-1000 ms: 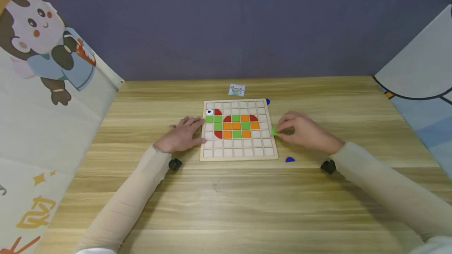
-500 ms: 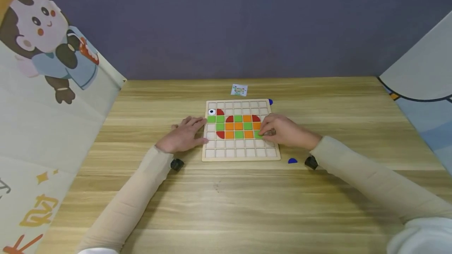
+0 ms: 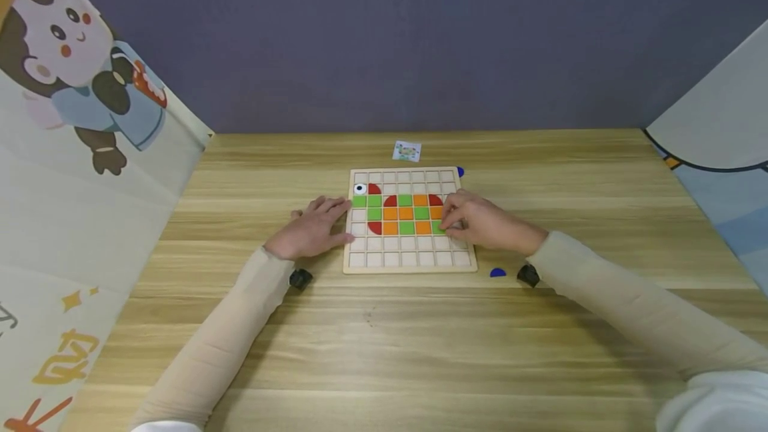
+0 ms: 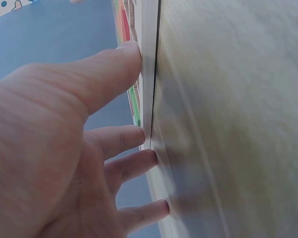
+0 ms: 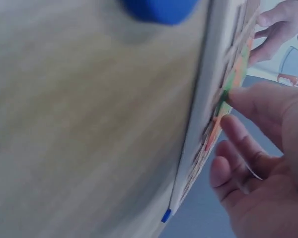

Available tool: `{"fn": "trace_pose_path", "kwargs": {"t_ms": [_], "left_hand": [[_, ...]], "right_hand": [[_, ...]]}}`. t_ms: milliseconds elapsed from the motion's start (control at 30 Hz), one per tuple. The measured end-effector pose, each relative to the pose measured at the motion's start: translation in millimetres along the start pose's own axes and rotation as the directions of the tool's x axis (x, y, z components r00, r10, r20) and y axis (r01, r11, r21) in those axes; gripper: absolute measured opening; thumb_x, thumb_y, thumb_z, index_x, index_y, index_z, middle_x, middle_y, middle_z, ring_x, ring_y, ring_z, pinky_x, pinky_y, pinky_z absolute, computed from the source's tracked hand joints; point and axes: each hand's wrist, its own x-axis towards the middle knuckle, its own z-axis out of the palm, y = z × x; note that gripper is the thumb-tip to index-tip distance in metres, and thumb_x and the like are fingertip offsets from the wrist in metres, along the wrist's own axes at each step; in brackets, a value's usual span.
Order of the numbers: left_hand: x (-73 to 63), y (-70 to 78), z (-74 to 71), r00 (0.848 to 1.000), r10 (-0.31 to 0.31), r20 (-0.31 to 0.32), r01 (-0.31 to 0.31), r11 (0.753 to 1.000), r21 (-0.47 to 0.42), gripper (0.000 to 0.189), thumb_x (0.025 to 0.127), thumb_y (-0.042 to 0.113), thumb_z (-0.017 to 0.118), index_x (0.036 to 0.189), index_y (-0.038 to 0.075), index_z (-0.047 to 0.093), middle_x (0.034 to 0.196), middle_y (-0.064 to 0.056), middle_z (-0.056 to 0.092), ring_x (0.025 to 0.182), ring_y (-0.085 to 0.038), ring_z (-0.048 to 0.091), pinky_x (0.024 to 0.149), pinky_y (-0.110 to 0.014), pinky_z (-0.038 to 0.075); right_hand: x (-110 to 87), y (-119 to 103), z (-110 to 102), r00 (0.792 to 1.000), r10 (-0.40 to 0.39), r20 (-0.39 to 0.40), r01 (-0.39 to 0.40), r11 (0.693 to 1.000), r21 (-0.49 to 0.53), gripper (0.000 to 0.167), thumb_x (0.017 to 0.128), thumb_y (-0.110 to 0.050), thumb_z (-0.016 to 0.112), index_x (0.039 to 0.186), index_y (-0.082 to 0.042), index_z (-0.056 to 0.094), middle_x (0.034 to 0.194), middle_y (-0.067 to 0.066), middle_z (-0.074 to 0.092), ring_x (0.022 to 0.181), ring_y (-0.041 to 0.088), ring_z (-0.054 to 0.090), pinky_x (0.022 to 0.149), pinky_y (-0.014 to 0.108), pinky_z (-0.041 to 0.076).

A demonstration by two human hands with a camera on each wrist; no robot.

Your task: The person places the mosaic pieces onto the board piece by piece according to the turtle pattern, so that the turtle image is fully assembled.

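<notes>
A wooden grid board [image 3: 410,270] lies on the table, bearing orange and green square tiles, red quarter-round tiles and a white eye tile [image 3: 359,189]. My right hand [image 3: 485,220] reaches over the board's right side, thumb and forefinger pinching a green tile [image 3: 437,227] in the cell right of the lowest orange one. In the right wrist view both fingertips meet at that green tile [image 5: 222,96], its far part hidden by them. My left hand [image 3: 313,227] has its fingers spread, with thumb and fingertips against the board's left edge, as the left wrist view shows too.
A blue half-round tile [image 3: 497,273] lies on the table just off the board's lower right corner. Another blue piece [image 3: 460,172] touches the upper right corner. Behind the board lies a small picture card [image 3: 407,151]. A dark wall panel [image 3: 420,45] closes off the table's back.
My right hand has carried the green tile leftward from beside the board's right edge onto a cell beside the orange tile. The left hand stays at the left edge.
</notes>
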Motion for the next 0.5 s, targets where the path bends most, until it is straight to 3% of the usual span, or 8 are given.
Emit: {"fn": "trace_pose_path", "kwargs": {"t_ms": [133,233,300,400,500], "left_hand": [[-0.2,-0.7,-0.3,1.0,0.0,0.0,0.0,1.0,-0.001,0.076,0.095,0.051,0.048,0.153,0.013,0.017,0.156,-0.009,0.015,0.14,-0.042,0.006,0.095,-0.074,0.015],[0.1,-0.8,-0.1,1.0,0.005,-0.004,-0.005,1.0,0.002,0.076,0.095,0.051,0.048,0.152,0.012,0.018,0.156,-0.01,0.015,0.139,-0.042,0.007,0.094,-0.075,0.015],[0.3,-0.8,0.1,1.0,0.004,-0.005,-0.004,1.0,0.004,0.076,0.095,0.051,0.048,0.152,0.012,0.018,0.156,-0.01,0.015,0.139,-0.042,0.007,0.095,-0.075,0.015],[0.1,-0.3,0.1,1.0,-0.002,-0.003,0.002,1.0,0.006,0.076,0.095,0.051,0.048,0.152,0.013,0.018,0.156,-0.009,0.015,0.139,-0.042,0.007,0.095,-0.075,0.015],[0.6,-0.2,0.6,1.0,-0.005,0.001,0.005,1.0,0.01,0.076,0.095,0.052,0.048,0.153,0.014,0.017,0.156,-0.009,0.015,0.14,-0.041,0.007,0.095,-0.074,0.015]], "right_hand": [[3.0,8.7,-6.6,1.0,0.012,-0.028,-0.012,1.0,-0.001,0.013,0.088,-0.014,0.069,0.098,-0.01,0.075,0.099,-0.003,0.057,0.084,0.012,0.049,0.068,0.029,0.045],[7.4,23.7,-18.0,0.987,0.132,-0.096,-0.129,0.991,0.035,0.02,0.094,-0.013,0.06,0.11,-0.006,0.07,0.103,0.002,0.058,0.08,0.016,0.053,0.059,0.034,0.046],[11.0,37.0,-26.1,0.967,0.228,-0.116,-0.224,0.973,0.047,0.026,0.096,-0.011,0.054,0.12,-0.003,0.064,0.11,0.008,0.059,0.086,0.021,0.056,0.062,0.038,0.048],[14.4,56.3,-34.6,0.941,0.334,-0.06,-0.332,0.942,0.042,0.035,0.099,-0.008,0.047,0.133,-0.001,0.053,0.124,0.017,0.054,0.097,0.03,0.055,0.072,0.045,0.048],[15.9,69.6,-38.1,0.929,0.37,0.027,-0.371,0.928,0.025,0.039,0.1,-0.007,0.042,0.138,-0.003,0.048,0.133,0.02,0.046,0.089,0.031,0.052,0.079,0.045,0.043]]}}
